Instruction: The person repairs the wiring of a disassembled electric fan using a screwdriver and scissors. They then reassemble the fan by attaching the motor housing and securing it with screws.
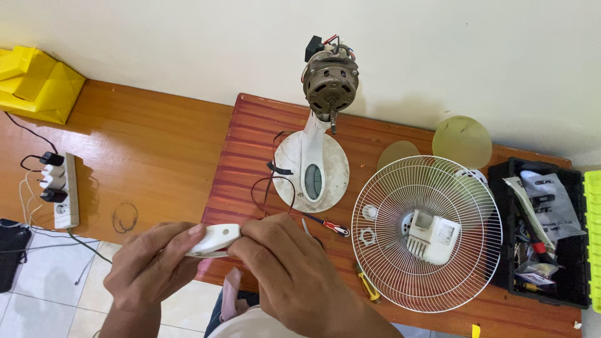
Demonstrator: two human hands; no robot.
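Far left there's a yellow box (37, 84) up against the wall, and a power strip (64, 191) with a few plugs in it lying on the wooden table (150, 150). Down front, the left hand (147, 269) and right hand (291, 275) are both gripping a small white plastic cover (216, 240), pinched between the fingers, held just above the table's near edge. Behind them sits the fan base (313, 169) with its bare motor (330, 81) up top and black wires (269, 181) trailing off it. A red-handled tool (332, 226) lies just right of the hands. Further right is a white fan grille (427, 233) lying flat, then a black toolbox (543, 233) full of bits.
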